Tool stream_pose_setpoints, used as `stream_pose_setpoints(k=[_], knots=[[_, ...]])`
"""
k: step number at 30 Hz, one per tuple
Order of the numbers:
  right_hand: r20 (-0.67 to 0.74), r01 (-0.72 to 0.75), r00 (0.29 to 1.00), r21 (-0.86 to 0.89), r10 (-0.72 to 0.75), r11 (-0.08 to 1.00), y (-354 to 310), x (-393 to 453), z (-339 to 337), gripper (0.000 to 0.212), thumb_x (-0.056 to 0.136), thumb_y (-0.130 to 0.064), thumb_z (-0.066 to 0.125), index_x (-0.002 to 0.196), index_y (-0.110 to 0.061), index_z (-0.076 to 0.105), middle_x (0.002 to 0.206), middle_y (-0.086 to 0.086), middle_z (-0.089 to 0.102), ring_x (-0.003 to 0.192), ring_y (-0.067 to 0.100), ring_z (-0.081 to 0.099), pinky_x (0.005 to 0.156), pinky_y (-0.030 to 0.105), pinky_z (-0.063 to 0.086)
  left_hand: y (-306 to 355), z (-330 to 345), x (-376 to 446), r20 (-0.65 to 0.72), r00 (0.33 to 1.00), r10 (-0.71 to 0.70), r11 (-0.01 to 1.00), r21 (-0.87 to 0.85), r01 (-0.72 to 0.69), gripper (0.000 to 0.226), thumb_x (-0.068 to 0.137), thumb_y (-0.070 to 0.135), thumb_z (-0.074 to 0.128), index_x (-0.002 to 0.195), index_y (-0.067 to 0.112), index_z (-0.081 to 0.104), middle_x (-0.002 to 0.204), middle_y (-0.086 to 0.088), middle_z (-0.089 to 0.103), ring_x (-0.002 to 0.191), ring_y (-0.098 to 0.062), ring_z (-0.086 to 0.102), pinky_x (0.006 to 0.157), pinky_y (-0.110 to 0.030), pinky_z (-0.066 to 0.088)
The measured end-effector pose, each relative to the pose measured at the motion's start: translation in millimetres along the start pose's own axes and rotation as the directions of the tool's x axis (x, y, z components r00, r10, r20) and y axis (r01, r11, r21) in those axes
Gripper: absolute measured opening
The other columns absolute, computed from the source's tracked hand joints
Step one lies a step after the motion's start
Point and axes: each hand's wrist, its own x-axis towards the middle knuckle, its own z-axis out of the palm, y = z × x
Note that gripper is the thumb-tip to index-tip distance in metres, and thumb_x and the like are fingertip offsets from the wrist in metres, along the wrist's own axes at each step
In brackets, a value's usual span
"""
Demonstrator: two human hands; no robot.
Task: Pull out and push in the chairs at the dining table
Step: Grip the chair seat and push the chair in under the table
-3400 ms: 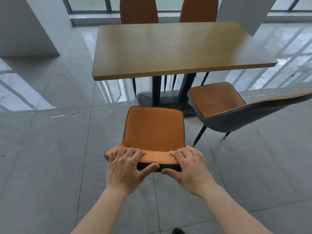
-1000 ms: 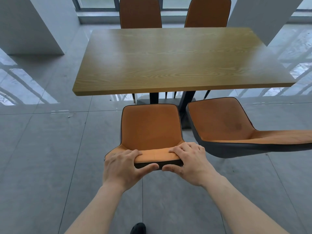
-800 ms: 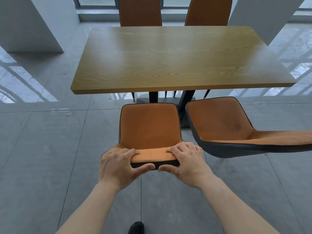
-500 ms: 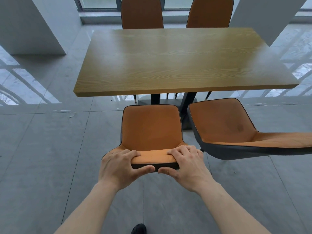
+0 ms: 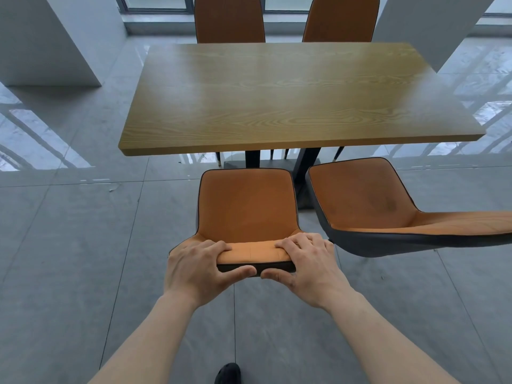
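The near chair (image 5: 246, 206) is held by the top edge of its backrest, its seat standing just short of the near edge of the surface (image 5: 291, 95) and not yet under it. The left hand (image 5: 199, 270) and right hand (image 5: 307, 267) are both closed over that edge, fingers laid on the orange padding and thumbs pressed against the dark shell behind. A second chair (image 5: 388, 206) is seen just beside the held one, on its right, turned askew; two more stand at the far side of the surface. The padded top is judged soft but the shell stiff, so an even two-handed hold there should steer it. On the glossy tiled floor (image 5: 69, 245) an easy slide is expected, with moderate weight.
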Motion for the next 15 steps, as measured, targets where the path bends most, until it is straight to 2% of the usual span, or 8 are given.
stream_pose_setpoints(k=[4,9,11,13,15], knots=[[0.004,-0.016,1.0,-0.028,0.016,0.999,-2,-3,-2,0.11,0.066,-0.106,0.005,0.147,-0.042,0.044,0.144,-0.008,0.051,0.141,0.025,0.034,0.122,0.05,0.023,0,-2,-1,0.034,0.999,0.0,1.0,-0.013,0.001,0.1,0.063,0.109,0.018,0.114,0.041,0.069,0.099,0.019,0.07,0.087,-0.01,0.062,0.076,-0.03,0.051],[0.032,-0.063,0.997,-0.051,0.064,0.997,-8,-10,-11,0.116,0.064,-0.106,0.003,0.156,-0.042,0.033,0.158,-0.004,0.043,0.153,0.026,0.026,0.13,0.056,0.007,0,-6,0,0.096,0.995,0.002,1.0,-0.022,0.0,0.101,0.062,0.109,0.017,0.123,0.042,0.063,0.111,0.019,0.068,0.098,-0.011,0.061,0.088,-0.033,0.051],[0.052,-0.082,0.995,-0.046,0.085,0.996,-11,-12,-15,0.116,0.066,-0.107,0.005,0.16,-0.043,0.025,0.167,-0.001,0.034,0.158,0.027,0.017,0.13,0.057,0.001,-1,-9,0,0.132,0.991,-0.001,0.999,-0.035,0.006,0.103,0.063,0.109,0.017,0.131,0.044,0.058,0.121,0.019,0.066,0.112,-0.012,0.059,0.102,-0.038,0.046],[0.072,-0.08,0.994,-0.023,0.081,0.997,-12,-15,-22,0.109,0.073,-0.105,0.014,0.163,-0.043,0.018,0.172,0.002,0.025,0.161,0.027,0.01,0.13,0.057,-0.002,-1,-13,1,0.146,0.989,0.007,0.999,-0.05,0.0,0.104,0.065,0.108,0.017,0.14,0.044,0.051,0.135,0.018,0.061,0.128,-0.014,0.053,0.116,-0.042,0.033],[0.062,-0.064,0.996,-0.002,0.064,0.998,-9,-17,-34,0.106,0.076,-0.104,0.018,0.164,-0.043,0.015,0.174,0.002,0.02,0.162,0.025,0.006,0.13,0.057,-0.003,4,-21,3,0.128,0.991,0.023,0.998,-0.06,-0.015,0.105,0.068,0.106,0.015,0.147,0.042,0.045,0.144,0.016,0.057,0.136,-0.015,0.048,0.123,-0.044,0.024]])
